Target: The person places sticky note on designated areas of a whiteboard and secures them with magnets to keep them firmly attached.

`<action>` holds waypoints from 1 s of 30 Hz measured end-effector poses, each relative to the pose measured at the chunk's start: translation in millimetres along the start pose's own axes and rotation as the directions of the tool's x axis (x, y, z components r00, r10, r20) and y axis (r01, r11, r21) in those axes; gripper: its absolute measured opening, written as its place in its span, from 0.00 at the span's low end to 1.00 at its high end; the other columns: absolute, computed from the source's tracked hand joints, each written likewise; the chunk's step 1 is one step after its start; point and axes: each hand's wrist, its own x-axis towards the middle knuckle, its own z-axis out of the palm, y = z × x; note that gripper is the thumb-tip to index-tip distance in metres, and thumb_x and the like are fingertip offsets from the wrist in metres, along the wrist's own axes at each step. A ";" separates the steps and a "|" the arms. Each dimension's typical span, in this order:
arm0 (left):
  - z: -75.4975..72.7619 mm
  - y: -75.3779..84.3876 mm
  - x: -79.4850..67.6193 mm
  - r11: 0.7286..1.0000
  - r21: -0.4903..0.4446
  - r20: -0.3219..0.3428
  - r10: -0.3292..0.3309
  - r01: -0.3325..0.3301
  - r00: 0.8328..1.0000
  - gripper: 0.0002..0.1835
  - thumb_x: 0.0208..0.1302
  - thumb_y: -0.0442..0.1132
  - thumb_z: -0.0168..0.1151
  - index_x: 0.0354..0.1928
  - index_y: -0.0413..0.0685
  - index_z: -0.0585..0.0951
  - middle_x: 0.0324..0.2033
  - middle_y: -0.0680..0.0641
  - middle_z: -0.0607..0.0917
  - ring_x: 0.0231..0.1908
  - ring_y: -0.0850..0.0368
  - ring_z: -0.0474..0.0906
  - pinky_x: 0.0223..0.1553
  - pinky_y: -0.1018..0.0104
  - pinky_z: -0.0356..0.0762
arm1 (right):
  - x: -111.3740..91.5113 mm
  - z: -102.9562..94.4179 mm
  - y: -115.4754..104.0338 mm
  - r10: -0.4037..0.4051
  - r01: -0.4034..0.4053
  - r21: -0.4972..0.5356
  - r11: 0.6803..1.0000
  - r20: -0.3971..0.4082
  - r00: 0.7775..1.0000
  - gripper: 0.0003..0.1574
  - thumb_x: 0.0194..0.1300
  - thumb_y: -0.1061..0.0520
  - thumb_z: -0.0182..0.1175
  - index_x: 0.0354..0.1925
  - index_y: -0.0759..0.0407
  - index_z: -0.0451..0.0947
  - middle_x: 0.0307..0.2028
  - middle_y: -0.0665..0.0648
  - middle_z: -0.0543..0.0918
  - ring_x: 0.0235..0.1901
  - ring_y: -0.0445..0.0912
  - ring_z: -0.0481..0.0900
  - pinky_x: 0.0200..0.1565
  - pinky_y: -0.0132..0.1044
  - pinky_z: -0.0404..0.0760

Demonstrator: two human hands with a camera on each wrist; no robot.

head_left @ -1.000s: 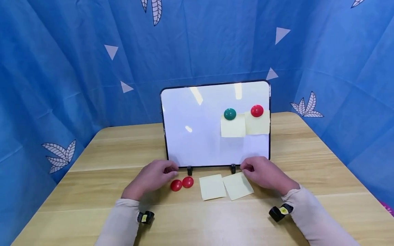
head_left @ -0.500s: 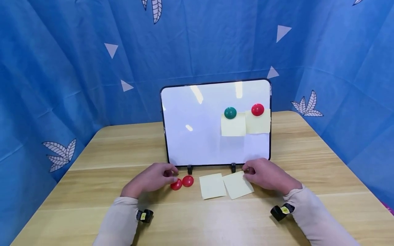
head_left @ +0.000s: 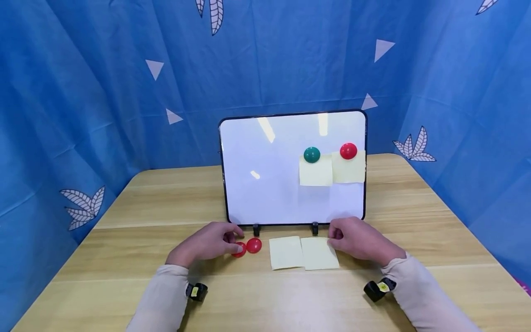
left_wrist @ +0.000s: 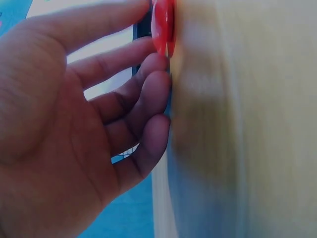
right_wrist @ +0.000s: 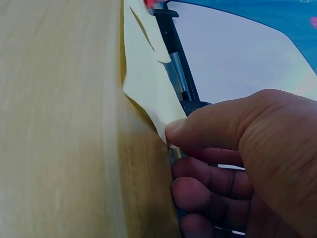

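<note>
My right hand (head_left: 354, 237) pinches the right edge of a pale yellow sticky note (head_left: 319, 256), thumb on top, as the right wrist view shows. Another sticky note (head_left: 285, 252) lies flat against its left side. Over at the left, my left hand (head_left: 209, 242) is at two round red magnets on the table. Its thumb lies over the left magnet (head_left: 238, 253), partly hiding it, while the index finger stays apart on the far side. The right red magnet (head_left: 254, 245) sits beside it. In the left wrist view the other fingers are loosely bent near the tabletop.
Behind the hands a whiteboard (head_left: 265, 193) stands on small black feet. It carries two sticky notes under a green magnet (head_left: 312, 155) and a red magnet (head_left: 348, 151). A blue curtain (head_left: 265, 55) surrounds the wooden table (head_left: 265, 304) at back and sides.
The right sticky note has turned from a slant to lie square beside its neighbour, with my right hand at its edge. My left thumb has moved onto the left red magnet.
</note>
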 end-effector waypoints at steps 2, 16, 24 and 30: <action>-0.7 -0.2 -0.3 1.000 -0.006 0.013 0.004 -0.004 1.000 0.19 0.57 0.44 0.75 0.51 0.54 0.84 0.34 0.52 0.80 0.34 0.53 0.75 0.33 0.58 0.75 | 0.1 -0.2 0.3 -0.011 0.011 -0.007 1.000 -0.009 1.000 0.11 0.62 0.59 0.67 0.27 0.46 0.77 0.24 0.43 0.75 0.27 0.40 0.71 0.32 0.35 0.73; -2.2 -2.8 1.7 1.000 -0.018 0.007 -0.003 0.003 1.000 0.11 0.56 0.44 0.77 0.37 0.56 0.82 0.32 0.52 0.81 0.33 0.52 0.75 0.32 0.58 0.74 | 1.0 2.6 0.1 0.026 -0.019 0.077 0.997 -0.095 0.995 0.12 0.61 0.63 0.62 0.28 0.48 0.72 0.24 0.46 0.74 0.29 0.43 0.73 0.30 0.34 0.74; -1.9 -2.0 2.3 1.000 0.012 -0.008 0.001 0.000 1.000 0.13 0.56 0.43 0.76 0.35 0.54 0.79 0.29 0.50 0.79 0.31 0.53 0.73 0.31 0.60 0.71 | 2.0 1.2 0.6 0.041 -0.015 0.172 0.985 -0.148 0.988 0.09 0.63 0.64 0.62 0.32 0.52 0.71 0.27 0.49 0.76 0.30 0.45 0.74 0.32 0.34 0.75; -1.0 -3.9 1.8 1.000 0.025 -0.024 0.001 -0.001 1.000 0.13 0.57 0.43 0.76 0.36 0.53 0.79 0.29 0.50 0.79 0.31 0.53 0.73 0.32 0.60 0.72 | 3.3 3.0 1.9 -0.002 0.040 0.201 0.979 -0.185 0.983 0.11 0.64 0.66 0.61 0.34 0.55 0.68 0.27 0.50 0.73 0.31 0.45 0.73 0.32 0.33 0.73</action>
